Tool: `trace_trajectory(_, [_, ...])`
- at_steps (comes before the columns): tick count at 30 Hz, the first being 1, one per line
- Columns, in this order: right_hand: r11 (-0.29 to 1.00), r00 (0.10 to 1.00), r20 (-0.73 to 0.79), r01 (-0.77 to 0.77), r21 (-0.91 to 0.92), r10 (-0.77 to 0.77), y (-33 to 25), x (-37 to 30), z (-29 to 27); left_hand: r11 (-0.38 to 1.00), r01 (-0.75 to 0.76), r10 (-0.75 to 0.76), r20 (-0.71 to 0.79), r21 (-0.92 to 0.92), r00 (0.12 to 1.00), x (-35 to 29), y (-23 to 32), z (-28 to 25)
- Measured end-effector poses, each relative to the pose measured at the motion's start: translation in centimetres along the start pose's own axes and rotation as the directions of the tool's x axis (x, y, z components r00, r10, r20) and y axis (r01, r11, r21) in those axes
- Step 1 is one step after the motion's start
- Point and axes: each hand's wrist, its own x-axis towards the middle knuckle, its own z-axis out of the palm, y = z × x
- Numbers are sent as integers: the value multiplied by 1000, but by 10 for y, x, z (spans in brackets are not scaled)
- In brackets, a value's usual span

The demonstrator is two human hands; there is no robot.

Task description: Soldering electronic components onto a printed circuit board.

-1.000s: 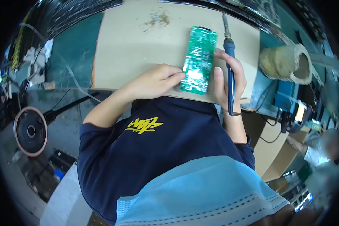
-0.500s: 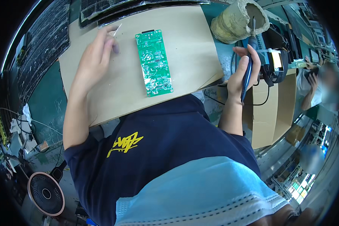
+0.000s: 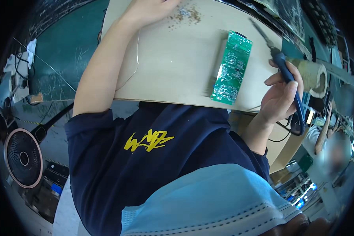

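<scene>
My right hand [image 3: 283, 92] is closed around the blue handle of a soldering iron [image 3: 279, 59]. Its metal tip points up and to the left, above the board's far right corner. A green circuit board [image 3: 233, 69] lies on the tan cardboard sheet [image 3: 169, 78], left of that hand. At the far edge of the view is my left hand [image 3: 151, 11], its fingers mostly cut off by the frame. Beside its fingertips lies a scatter of small brownish bits [image 3: 187, 15]. A thin silvery wire [image 3: 137, 51] trails from under this hand down across the cardboard.
A crusty, pale cylindrical holder [image 3: 312, 76] stands beyond my right hand. An open cardboard box [image 3: 283, 151] is below it at right. Dark green table surface [image 3: 63, 70] shows at left, and a round fan [image 3: 23, 157] stands lower left. Another person [image 3: 326, 145] is at far right.
The view has turned, so the board and holder appear farther right. My left hand has reached to the far edge beside the bits. The soldering iron has come away from the holder, over the cardboard.
</scene>
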Motion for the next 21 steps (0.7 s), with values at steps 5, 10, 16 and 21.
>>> trace_trajectory(5, [977,962,175,-212,-1,209,1,18,45,998,61,-59,65,-35,996,3,-17,-8])
trace_trajectory(10, [981,971,148,-192,0,190,24,18,64,999,51,-50,121,-2,991,5,-33,-11])
trace_trajectory(16, [980,969,148,-201,2,198,39,11,59,967,157,-122,178,-200,977,11,-27,-11])
trace_trajectory(21, [975,971,127,-212,60,203,50,9,62,950,218,-176,194,-222,965,14,-28,-11])
